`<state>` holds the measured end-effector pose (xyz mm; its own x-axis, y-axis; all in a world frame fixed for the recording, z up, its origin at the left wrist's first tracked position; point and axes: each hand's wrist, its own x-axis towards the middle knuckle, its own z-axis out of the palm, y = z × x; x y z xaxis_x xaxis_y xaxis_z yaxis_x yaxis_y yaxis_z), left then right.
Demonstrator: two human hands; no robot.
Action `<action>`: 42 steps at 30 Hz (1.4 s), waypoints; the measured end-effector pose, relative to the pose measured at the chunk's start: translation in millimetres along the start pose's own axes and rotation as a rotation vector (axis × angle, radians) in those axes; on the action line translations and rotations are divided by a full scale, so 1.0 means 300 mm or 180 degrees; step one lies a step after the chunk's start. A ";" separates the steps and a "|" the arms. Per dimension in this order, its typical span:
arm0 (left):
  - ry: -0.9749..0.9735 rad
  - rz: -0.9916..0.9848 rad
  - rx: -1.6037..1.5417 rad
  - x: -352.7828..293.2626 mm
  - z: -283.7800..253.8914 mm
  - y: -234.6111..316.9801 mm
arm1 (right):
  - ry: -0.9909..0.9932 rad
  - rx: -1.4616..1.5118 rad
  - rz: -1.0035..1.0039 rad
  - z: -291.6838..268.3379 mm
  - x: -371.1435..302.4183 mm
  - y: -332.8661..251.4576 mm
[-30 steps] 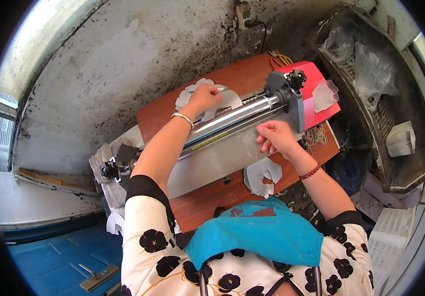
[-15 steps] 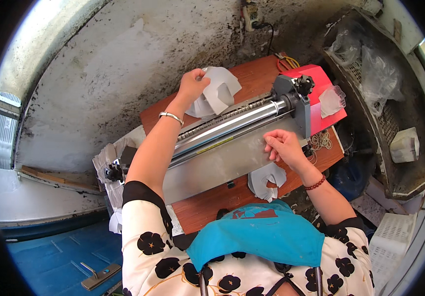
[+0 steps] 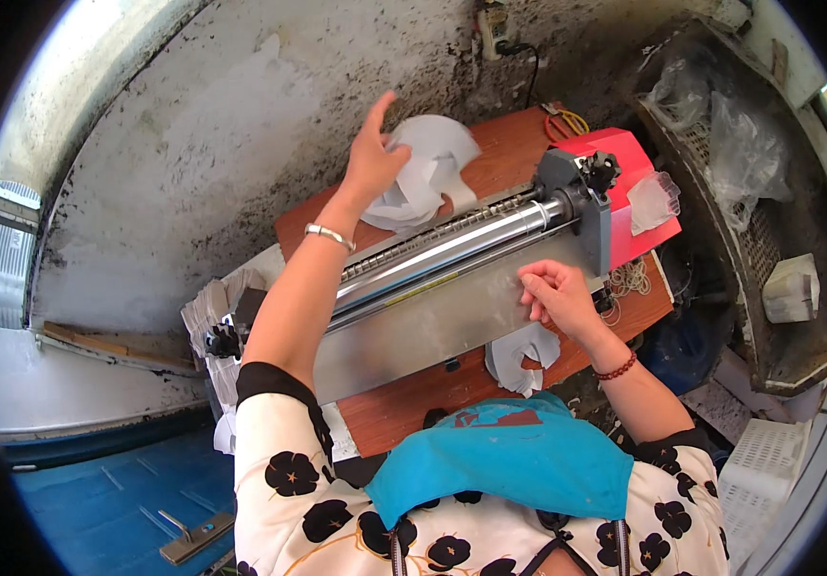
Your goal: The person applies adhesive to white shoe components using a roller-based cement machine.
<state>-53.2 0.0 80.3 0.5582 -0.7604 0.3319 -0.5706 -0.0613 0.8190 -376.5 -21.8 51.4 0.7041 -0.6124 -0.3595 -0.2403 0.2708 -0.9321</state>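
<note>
A thin white cut sheet of paper or cloth with curved edges and a hanging strip [image 3: 423,178] is lifted off the far side of the reddish-brown wooden tabletop [image 3: 509,144], close to the stained grey wall. The left hand [image 3: 372,158] has it pinched at its left edge, thumb and some fingers closed on the sheet while the index finger sticks up free; a thin silver bangle [image 3: 328,236] sits on that wrist. The sheet hangs just behind the long metal roller machine with shiny steel cylinders and a flat grey feed plate [image 3: 432,288], which lies across the table from lower left to upper right.

The right hand [image 3: 555,293] rests on the near right part of the grey plate, fingers curled loosely inward with the tips touching the metal; whether it grips anything cannot be told. A dark red bead bracelet [image 3: 617,367] circles that wrist. Just below the plate's front edge, near this hand, another white cut piece [image 3: 521,353] lies partly over the table's edge.

At the machine's right end stands a grey end block with a black gear knob [image 3: 581,192], and against it a bright red box-like housing [image 3: 629,197] with a clear plastic piece on top. A pile of tan rubber bands [image 3: 629,280] lies beside it on the table. At the machine's left end a stack of white sheets [image 3: 212,307] shows. Further right, a dirty metal mesh rack [image 3: 749,192] holds crumpled clear plastic bags
</note>
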 end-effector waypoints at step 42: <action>-0.2186 -0.0737 0.1799 -0.070 0.049 -0.449 | 0.0113 -0.0008 -0.0309 0.027 -0.030 0.031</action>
<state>3.0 14.6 -43.8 0.3179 -0.8957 -0.3110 -0.7996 -0.4295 0.4196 -379.6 -7.7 46.4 0.6999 -0.6617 -0.2689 -0.1740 0.2071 -0.9627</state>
